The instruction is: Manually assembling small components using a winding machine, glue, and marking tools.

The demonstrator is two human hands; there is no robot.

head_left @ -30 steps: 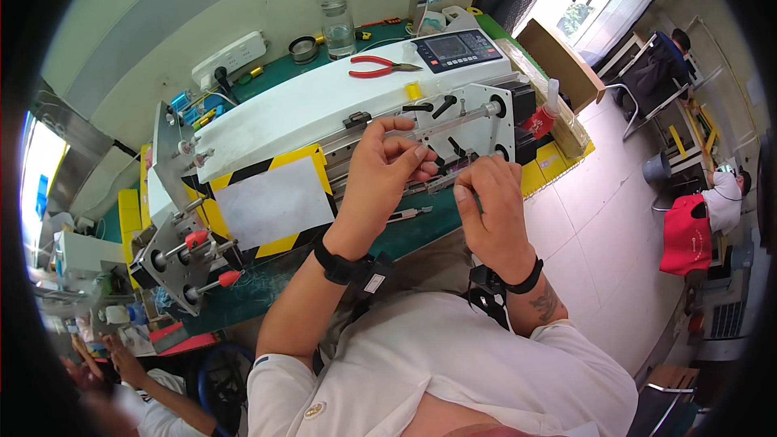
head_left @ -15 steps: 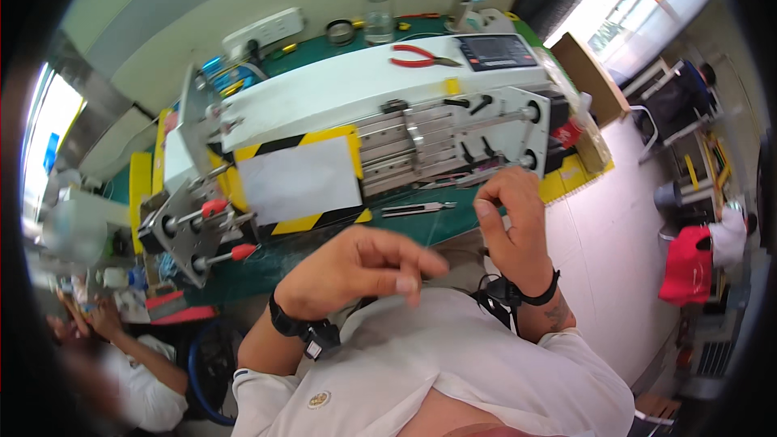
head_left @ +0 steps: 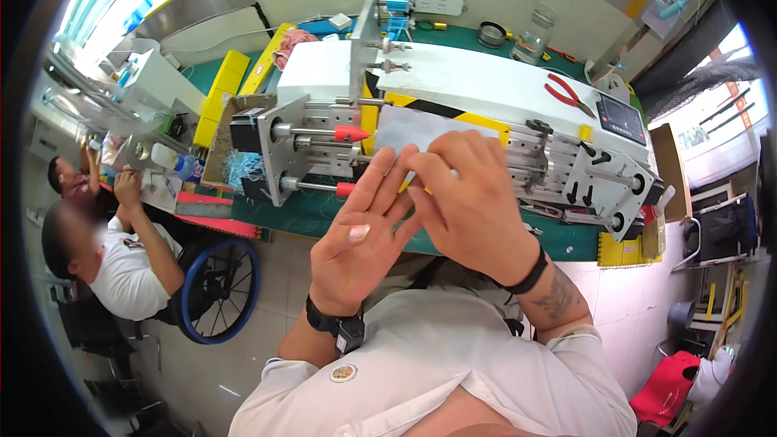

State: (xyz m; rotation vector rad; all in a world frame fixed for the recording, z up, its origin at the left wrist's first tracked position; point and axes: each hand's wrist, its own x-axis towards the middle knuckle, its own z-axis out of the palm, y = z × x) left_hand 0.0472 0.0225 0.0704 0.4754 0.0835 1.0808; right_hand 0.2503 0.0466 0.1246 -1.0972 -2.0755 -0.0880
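Observation:
My left hand [head_left: 352, 235] is raised in front of the machine, palm up with its fingers stretched out. Against its fingertips my right hand [head_left: 477, 198] curls its fingers and thumb together. Anything they pinch is too small or too hidden to make out. Beyond both hands lies a white sheet [head_left: 413, 125] bordered by yellow-and-black striped tape [head_left: 481, 125], partly covered by my fingers. Red-tipped shafts [head_left: 350, 133] stick out from the metal end plate [head_left: 289, 154] to the left of my left hand.
Red-handled pliers [head_left: 576, 100] rest on the white machine housing [head_left: 477, 73] near a control panel [head_left: 622, 119]. A glass jar [head_left: 534, 36] and a round tin [head_left: 491, 34] stand behind. At left, a person [head_left: 133, 267] sits by a blue-rimmed wheel [head_left: 252, 275].
My view has swung left, so the machine appears further right. My hands, apart before, have come together; the left has turned palm up and the right's fingers have closed at its fingertips.

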